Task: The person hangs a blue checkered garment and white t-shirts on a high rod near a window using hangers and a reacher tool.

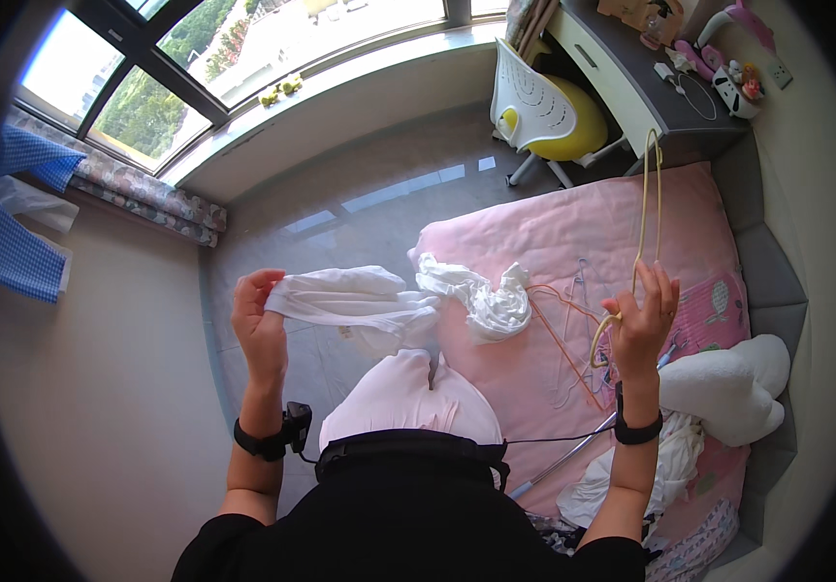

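Note:
My left hand [261, 315] pinches the edge of a white garment [350, 299], which stretches out to the right over the floor and the bed's edge. Raised over the bed, my right hand [643, 315] is closed around a yellow clothes hanger [643, 213], whose long loop points up and away and whose hook curls below my fingers. Between my hands, a crumpled white cloth [486, 296] lies on the pink bed [476, 388]. Beside it are an orange hanger [563, 344] and some pale thin hangers [581, 281], partly overlapping.
A white plush cushion [728, 388] and a bunched white cloth [665, 470] lie on the bed's right, near a metal pole [563, 461]. A white and yellow chair [544, 107] stands at the desk [622, 78]. Blue checked clothing [25, 242] hangs far left.

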### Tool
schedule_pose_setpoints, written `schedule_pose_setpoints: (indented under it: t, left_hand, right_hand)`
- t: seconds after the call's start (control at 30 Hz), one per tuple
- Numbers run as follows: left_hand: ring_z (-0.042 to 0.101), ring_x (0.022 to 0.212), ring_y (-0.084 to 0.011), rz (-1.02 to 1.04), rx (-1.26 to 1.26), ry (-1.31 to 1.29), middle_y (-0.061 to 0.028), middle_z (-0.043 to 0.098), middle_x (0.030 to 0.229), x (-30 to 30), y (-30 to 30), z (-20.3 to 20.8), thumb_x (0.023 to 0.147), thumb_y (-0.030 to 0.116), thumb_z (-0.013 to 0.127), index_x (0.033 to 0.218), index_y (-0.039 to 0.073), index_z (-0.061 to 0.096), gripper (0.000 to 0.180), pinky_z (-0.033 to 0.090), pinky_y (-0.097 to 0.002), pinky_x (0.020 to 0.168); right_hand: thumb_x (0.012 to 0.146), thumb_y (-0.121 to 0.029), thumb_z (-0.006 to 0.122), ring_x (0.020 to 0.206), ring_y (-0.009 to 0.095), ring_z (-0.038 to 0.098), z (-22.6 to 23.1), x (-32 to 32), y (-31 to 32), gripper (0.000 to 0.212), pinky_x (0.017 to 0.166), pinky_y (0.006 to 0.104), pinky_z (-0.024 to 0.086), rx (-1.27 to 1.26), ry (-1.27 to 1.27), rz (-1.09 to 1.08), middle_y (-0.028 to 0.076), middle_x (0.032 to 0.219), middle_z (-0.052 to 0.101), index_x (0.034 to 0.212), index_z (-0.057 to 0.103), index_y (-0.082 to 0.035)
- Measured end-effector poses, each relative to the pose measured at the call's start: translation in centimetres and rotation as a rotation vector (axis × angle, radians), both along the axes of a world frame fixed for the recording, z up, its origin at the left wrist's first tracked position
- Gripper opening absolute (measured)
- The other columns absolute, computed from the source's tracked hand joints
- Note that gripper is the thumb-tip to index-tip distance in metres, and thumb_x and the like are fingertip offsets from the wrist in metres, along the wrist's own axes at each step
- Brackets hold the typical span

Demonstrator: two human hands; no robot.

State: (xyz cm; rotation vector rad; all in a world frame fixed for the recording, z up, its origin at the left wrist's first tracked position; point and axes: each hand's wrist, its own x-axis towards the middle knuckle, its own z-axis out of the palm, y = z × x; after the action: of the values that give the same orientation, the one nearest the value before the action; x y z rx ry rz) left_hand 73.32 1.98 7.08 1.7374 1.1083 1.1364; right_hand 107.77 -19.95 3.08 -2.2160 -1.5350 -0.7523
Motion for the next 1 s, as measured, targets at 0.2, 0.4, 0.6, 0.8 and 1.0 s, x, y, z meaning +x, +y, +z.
schedule_pose_setpoints:
  t: [0.2, 0.4, 0.6, 0.8, 1.0]
  left_hand:
    - [0.048, 0.076, -0.0115, -0.031, 0.171, 0.142, -0.0042, 0.046, 0.085, 1.4, 1.3, 1.6, 0.071, -0.010, 0.048, 0.083, 0.002, 0.055, 0.019, 0.042, -0.0206, 0.065]
    - [0.048, 0.079, -0.0135, -0.094, 0.174, 0.132, -0.0035, 0.046, 0.085, 1.7, 1.7, 1.4, 0.067, -0.011, 0.049, 0.081, 0.004, 0.055, 0.021, 0.044, -0.0216, 0.060]
    - [0.046, 0.078, -0.0125, -0.147, 0.117, 0.140, -0.0030, 0.047, 0.083, 1.5, 2.9, 0.1, 0.068, -0.007, 0.049, 0.083, 0.003, 0.054, 0.019, 0.038, -0.0203, 0.068]
    - [0.047, 0.078, -0.0138, -0.172, 0.089, 0.106, -0.0038, 0.047, 0.082, 1.5, 3.4, -1.5, 0.068, -0.006, 0.049, 0.081, 0.003, 0.055, 0.017, 0.040, -0.0215, 0.064]
    - [0.046, 0.078, -0.0144, -0.203, 0.097, 0.095, -0.0038, 0.046, 0.082, 0.7, 3.5, -1.6, 0.068, -0.006, 0.048, 0.083, 0.003, 0.054, 0.019, 0.041, -0.0227, 0.068]
  right_hand:
    - [0.078, -0.020, 0.057, 0.079, 0.031, 0.054, -2.2, 2.7, -2.3, 0.019, 0.081, 0.0370, 0.042, -0.247, 0.292, -0.102, 0.013, 0.079, 0.056, 0.072, 0.056, -0.001]
    - [0.089, -0.047, 0.031, 0.054, 0.018, 0.060, -13.7, 4.9, -7.8, 0.056, 0.046, 0.0245, 0.047, 0.234, 1.516, -0.365, 0.016, 0.089, 0.059, 0.101, 0.058, 0.000]
    - [0.082, -0.062, 0.026, 0.061, 0.023, 0.060, -15.4, 3.1, -12.9, 0.073, 0.052, 0.0286, 0.050, 0.646, 1.722, -0.657, 0.021, 0.098, 0.054, 0.117, 0.047, -0.003]
    - [0.089, -0.046, 0.035, 0.072, 0.024, 0.060, -13.7, 1.3, -14.9, 0.055, 0.059, 0.0295, 0.050, 0.885, 1.620, -0.726, 0.014, 0.087, 0.055, 0.103, 0.052, 0.004]
    - [0.089, -0.030, 0.043, 0.068, 0.015, 0.051, -12.5, -0.3, -14.0, 0.028, 0.055, 0.0267, 0.044, 1.303, 1.427, -0.351, 0.011, 0.090, 0.054, 0.093, 0.048, -0.003]
